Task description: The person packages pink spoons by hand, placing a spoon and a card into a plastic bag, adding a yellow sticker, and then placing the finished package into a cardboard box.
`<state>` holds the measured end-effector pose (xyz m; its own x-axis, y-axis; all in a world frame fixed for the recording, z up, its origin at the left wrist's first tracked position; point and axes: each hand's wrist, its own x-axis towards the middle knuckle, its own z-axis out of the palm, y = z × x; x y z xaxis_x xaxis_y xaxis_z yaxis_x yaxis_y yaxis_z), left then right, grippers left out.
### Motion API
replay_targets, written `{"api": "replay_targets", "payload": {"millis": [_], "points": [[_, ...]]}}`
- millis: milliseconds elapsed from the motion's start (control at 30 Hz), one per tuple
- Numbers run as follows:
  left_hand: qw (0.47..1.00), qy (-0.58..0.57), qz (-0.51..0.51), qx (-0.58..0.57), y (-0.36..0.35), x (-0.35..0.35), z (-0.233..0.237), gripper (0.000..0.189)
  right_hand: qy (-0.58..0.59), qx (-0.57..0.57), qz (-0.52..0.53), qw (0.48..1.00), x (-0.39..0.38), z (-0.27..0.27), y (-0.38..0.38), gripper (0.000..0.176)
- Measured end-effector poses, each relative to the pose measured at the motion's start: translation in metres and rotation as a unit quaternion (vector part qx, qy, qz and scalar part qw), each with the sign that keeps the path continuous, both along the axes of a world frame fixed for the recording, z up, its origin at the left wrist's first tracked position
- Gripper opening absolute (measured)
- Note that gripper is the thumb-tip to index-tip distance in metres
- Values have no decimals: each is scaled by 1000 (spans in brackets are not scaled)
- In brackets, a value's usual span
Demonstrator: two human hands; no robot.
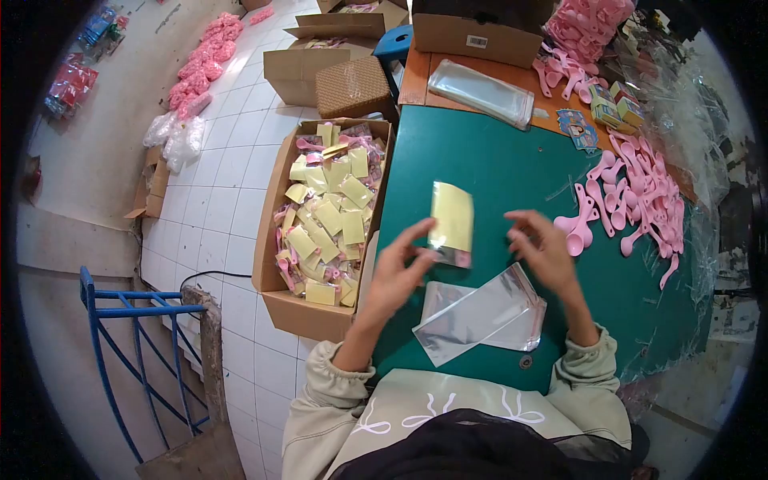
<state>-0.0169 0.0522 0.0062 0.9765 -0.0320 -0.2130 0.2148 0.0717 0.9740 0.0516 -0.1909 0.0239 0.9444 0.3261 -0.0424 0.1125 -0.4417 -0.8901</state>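
My left hand (402, 268) is at the lower left edge of a clear packet with a yellow card (453, 218), its thumb and fingers closed on that edge. Something pink shows at the packet's lower end. To the right, my right hand (544, 250) holds nothing and its fingers are apart, a short way from the packet. Clear plastic sleeves (480, 316) lie crossed on the green table top (496, 152), below both hands. Pink spoons (632, 192) are heaped at the right of the table.
At the left, a cardboard box (308, 316) holds many yellow-card packets. A stack of clear sleeves (482, 92), small boxes (616, 108) and another carton (478, 36) stand along the far edge. A blue metal frame (144, 312) is at the lower left.
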Motion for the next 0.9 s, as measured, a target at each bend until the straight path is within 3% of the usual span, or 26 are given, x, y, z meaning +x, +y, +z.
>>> {"api": "replay_targets", "payload": {"millis": [67, 100, 167, 200, 233, 300, 433, 467, 500, 567, 667, 767, 833, 867, 900], "points": [[995, 17, 98, 25, 23, -8, 22, 47, -69, -79, -36, 994, 17, 16, -24, 25], [992, -24, 116, 45, 42, -11, 22, 47, -82, -108, -58, 989, 25, 25, -35, 25], [975, -96, 135, 149, 88, -12, 8, 46, -226, -232, -103, 941, 54, 0, -72, 26], [925, -140, 130, 328, 113, -12, 1, 44, -240, -268, -113, 926, 65, -13, -87, 27], [912, -45, 167, 371, 119, -14, 13, 40, -253, -304, -124, 910, 73, -25, -101, 29], [740, -138, 154, 640, 130, -18, 12, 36, -239, -338, -138, 900, 80, -32, -109, 32], [861, -99, 64, 495, 55, -6, 49, 26, -160, -326, -149, 920, 83, -33, -119, 36], [882, -139, 13, 449, 27, -5, 47, 26, -149, -319, -151, 924, 84, -32, -121, 36], [858, -266, -56, 437, 3, -7, 39, 27, -157, -311, -143, 926, 83, -29, -123, 36], [828, -216, -139, 498, -50, -8, 23, 24, -172, -293, -129, 931, 78, -20, -125, 35], [817, -287, -122, 485, -85, -5, 0, 22, -152, -295, -121, 935, 74, 0, -129, 34], [868, -291, -105, 389, -80, 0, -12, 20, -135, -223, -78, 962, 66, 21, -129, 26], [915, -258, -119, 287, -73, 5, -18, 17, -93, -162, -29, 982, 51, 52, -108, 23], [934, -239, -125, 233, -71, 7, -20, 16, -44, -195, 6, 980, 46, 67, -98, 20], [939, -235, -120, 221, -70, 8, -18, 16, -8, -132, 27, 991, 41, 76, -91, 19]]}}
